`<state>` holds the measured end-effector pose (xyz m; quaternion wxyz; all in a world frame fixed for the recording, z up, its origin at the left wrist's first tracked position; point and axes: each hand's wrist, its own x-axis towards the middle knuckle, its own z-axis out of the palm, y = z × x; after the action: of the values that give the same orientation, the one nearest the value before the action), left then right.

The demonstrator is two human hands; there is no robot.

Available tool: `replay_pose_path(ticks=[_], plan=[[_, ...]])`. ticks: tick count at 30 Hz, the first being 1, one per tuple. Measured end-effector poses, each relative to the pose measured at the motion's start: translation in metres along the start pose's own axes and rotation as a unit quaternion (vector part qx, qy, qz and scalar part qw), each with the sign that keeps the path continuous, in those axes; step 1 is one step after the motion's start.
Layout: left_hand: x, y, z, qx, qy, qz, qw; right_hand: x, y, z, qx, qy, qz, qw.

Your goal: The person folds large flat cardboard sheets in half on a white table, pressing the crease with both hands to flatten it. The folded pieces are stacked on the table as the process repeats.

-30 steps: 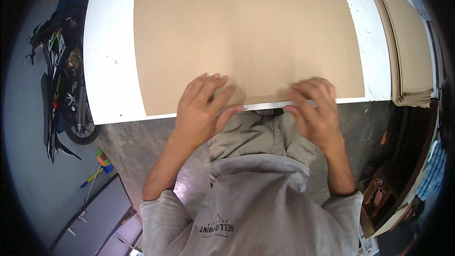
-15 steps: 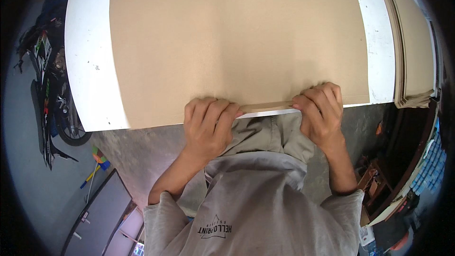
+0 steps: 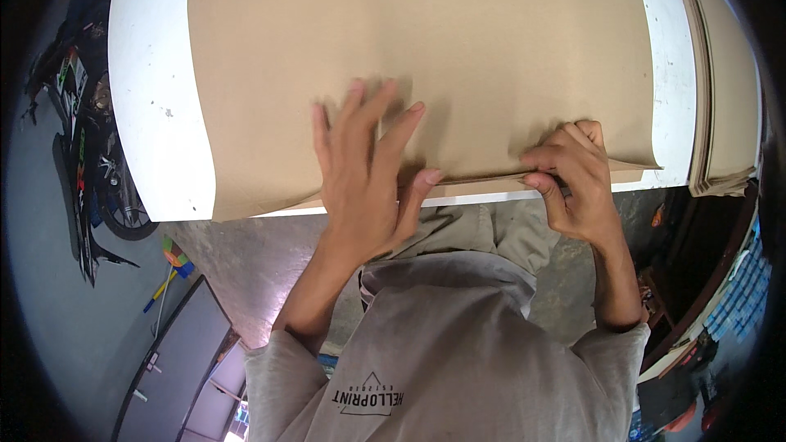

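A large brown sheet of cardboard or kraft paper (image 3: 458, 41) covers most of the white tabletop (image 3: 155, 90). Its near edge is lifted a little, and another brown layer shows beneath it. My right hand (image 3: 573, 176) pinches that raised edge between thumb and bent fingers, right of the middle. Over the sheet's near left part, my left hand (image 3: 360, 160) is open with fingers spread. Its thumb points right along the raised edge; whether the palm touches the sheet I cannot tell.
A stack of brown sheets (image 3: 720, 74) lies at the table's right end. A motorbike (image 3: 106, 164) stands on the left. Lower left are a broom-like tool (image 3: 174, 258) and a grey cabinet (image 3: 176, 360). Blue-wrapped packs (image 3: 737, 286) sit at the right.
My left hand has let go of the near edge and spread its fingers farther in over the sheet. My right hand still grips the edge, now raised off the layer below.
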<state>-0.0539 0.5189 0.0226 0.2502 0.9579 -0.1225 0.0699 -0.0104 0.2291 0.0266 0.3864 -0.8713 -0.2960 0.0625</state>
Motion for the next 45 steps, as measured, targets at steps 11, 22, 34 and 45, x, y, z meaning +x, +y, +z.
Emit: replay_pose_path(ticks=[11,22,34,45], plan=[[0.0,0.01,-0.007,0.024,-0.1,0.02,0.994,0.007,-0.041,0.022,-0.125,0.035,-0.007,0.992],[-0.037,-0.026,-0.047,0.015,-0.049,0.0,0.999,0.027,-0.046,0.052,-0.275,-0.027,0.075,0.958],[-0.067,-0.056,-0.052,-0.004,0.017,0.041,0.999,0.035,-0.086,0.088,-0.109,0.022,-0.094,0.989],[-0.074,-0.067,-0.049,0.02,0.077,0.056,0.995,0.05,-0.095,0.124,-0.104,0.057,-0.095,0.988]])
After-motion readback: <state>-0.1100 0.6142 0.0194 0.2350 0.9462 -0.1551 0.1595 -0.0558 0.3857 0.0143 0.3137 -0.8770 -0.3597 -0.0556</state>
